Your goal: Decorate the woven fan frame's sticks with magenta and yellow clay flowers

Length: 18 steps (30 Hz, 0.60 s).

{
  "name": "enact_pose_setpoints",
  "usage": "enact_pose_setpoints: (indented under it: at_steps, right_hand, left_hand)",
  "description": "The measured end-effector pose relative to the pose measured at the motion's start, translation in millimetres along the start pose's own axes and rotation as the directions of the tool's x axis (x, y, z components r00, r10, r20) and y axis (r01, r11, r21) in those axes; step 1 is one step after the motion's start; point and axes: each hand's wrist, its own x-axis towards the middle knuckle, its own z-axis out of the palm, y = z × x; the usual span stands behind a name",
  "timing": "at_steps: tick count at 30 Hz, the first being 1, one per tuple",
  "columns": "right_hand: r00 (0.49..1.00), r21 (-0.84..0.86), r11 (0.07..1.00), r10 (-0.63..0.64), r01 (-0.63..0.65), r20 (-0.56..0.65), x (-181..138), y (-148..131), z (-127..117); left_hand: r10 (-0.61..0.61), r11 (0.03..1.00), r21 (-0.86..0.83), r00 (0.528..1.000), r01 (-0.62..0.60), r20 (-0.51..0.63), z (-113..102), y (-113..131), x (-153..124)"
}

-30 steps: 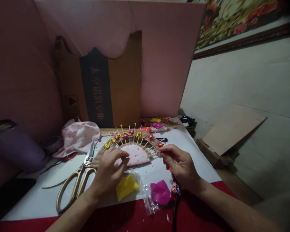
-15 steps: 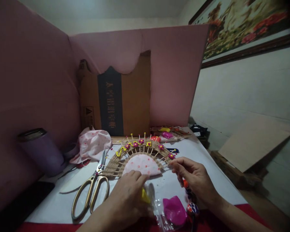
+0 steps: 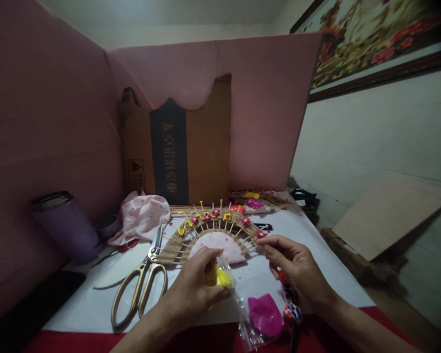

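Observation:
A half-round woven twine craft with thin sticks lies on the white table sheet, its centre covered by dotted pink fabric. Pink and yellow clay flowers and a wavy yellow strand decorate its arch. In front of it, my left hand is closed on a clear bag holding yellow clay. By the craft's right end, my right hand is closed in a pinch, and whatever sits between its fingertips is too small to make out. A magenta clay lump in clear plastic lies between my forearms.
Gold-handled scissors lie open to the left. Behind them are crumpled dotted cloth, a roll of tape and a purple tumbler. Cardboard stands at the back. More clay packets lie behind the craft.
My left hand has turned and lifted slightly, so the yellow clay bag shows more plainly in its grasp. My right hand stays in nearly the same place, still pinched.

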Motion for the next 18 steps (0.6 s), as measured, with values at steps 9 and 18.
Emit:
enact_pose_setpoints:
  at_steps: [9,18]
  right_hand:
    - [0.976,-0.126,0.992,0.029,-0.002,0.214,-15.5,-18.7,8.3]
    - [0.947,-0.333,0.918,-0.114,0.216,0.301,-20.3,-21.9,9.1]
  left_hand:
    - [0.05,0.888,-0.459,0.999,-0.038,0.014,12.9,3.1,2.0]
    - [0.016,0.99,-0.141,1.0,-0.015,0.003,7.8,2.7,-1.2]
